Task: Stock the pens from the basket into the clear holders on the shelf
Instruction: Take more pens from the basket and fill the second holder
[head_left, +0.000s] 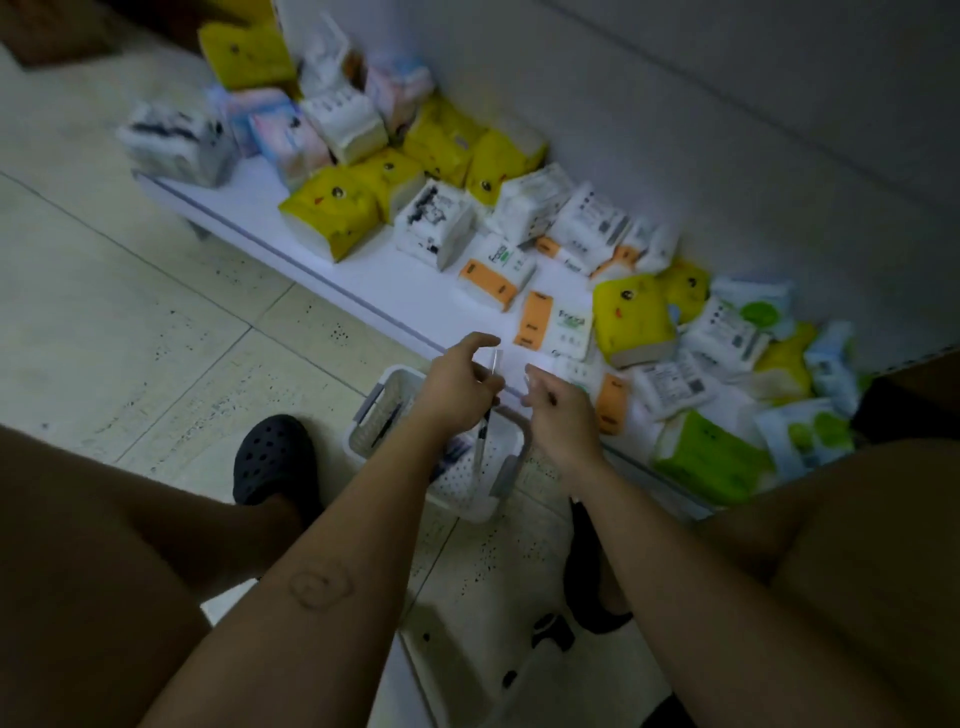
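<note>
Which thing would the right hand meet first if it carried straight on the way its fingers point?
Probably the pen gripped in the left hand: the fingers of the right hand point toward it across a small gap. Depth is unclear, though.

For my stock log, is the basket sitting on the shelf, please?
No, the basket stands on the tiled floor beside the shelf.

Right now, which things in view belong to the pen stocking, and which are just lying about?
Job: white basket, pens lying in it, the pen gripped by the left hand, the right hand close by.
Lying about: tissue packs on the low shelf, black clog on the tiled floor.
</note>
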